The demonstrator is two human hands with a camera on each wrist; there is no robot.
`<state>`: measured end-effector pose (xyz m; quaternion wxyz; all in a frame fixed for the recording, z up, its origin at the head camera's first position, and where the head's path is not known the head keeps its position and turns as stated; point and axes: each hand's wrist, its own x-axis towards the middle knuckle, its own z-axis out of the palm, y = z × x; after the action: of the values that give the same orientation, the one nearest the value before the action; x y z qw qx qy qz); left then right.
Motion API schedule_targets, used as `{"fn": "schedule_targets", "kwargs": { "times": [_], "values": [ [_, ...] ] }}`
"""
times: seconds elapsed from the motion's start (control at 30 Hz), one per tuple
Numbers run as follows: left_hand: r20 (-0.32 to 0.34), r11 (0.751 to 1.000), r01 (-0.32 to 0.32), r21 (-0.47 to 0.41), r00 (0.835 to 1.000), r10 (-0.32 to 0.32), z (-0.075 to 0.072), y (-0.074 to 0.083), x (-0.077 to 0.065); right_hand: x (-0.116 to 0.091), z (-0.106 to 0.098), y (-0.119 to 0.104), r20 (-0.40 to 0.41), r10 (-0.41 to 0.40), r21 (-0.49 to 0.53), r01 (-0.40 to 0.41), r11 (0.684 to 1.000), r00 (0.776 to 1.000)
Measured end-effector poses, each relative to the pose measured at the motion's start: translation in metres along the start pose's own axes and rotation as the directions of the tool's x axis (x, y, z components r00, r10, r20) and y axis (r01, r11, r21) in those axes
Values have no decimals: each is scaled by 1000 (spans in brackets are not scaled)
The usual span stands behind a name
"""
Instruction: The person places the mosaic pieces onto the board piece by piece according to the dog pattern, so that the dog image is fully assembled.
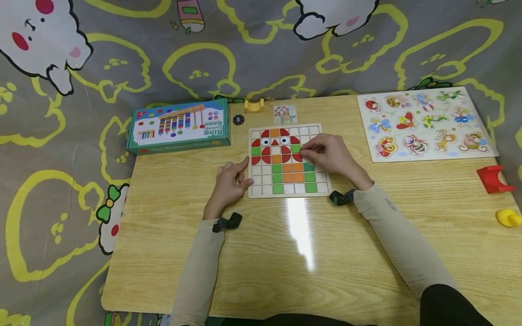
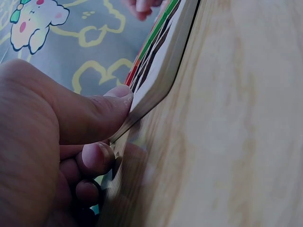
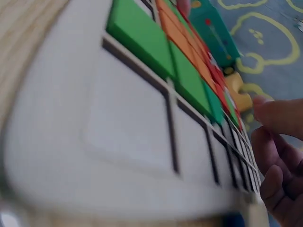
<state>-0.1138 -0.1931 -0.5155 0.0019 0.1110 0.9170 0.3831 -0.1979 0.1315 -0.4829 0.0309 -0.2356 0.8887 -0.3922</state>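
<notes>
A wooden grid board [image 1: 261,188] lies on the table, with red, green, orange and white tiles forming a picture with two round eyes. My left hand [image 1: 229,184] rests at its left side, thumb [image 2: 116,106] and index fingertip against the edge, other fingers curled under. Over the board's right side is my right hand [image 1: 329,154], thumb and index fingertips close together beside a green tile [image 1: 295,148] and a red tile [image 1: 297,157]. No piece shows between those fingertips in the right wrist view. A teal tile [image 1: 308,167] sits below them.
Behind the board lies a small picture card [image 1: 285,114], with a yellow block [image 1: 254,106] and a black disc [image 1: 238,119] nearby. A ring game box [image 1: 179,127] stands left. An insect puzzle board [image 1: 426,124], red block [image 1: 493,179] and yellow duck [image 1: 508,218] are right.
</notes>
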Motion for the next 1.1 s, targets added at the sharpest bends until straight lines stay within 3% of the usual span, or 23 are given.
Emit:
{"fn": "schedule_targets", "kwargs": {
  "times": [0.2,0.4,0.57,0.8,1.1],
  "values": [
    [5,1000,2,2,1000,-3,0,1,0,-22,-38,19,-65,53,-58,-57,997,996],
    [3,1000,10,8,1000,-11,0,1,-1,-47,-62,38,13,74,-114,-72,991,997],
    [4,1000,6,-5,1000,-6,1,1,-2,-54,-55,44,73,74,-95,-67,993,995],
    [-7,1000,-8,-18,1000,8,2,1,-2,-45,-40,38,71,67,-121,-59,991,995],
    [1,1000,21,-6,1000,-21,1,0,-1,-46,-43,32,127,74,-102,-61,993,989]
  ]
}}
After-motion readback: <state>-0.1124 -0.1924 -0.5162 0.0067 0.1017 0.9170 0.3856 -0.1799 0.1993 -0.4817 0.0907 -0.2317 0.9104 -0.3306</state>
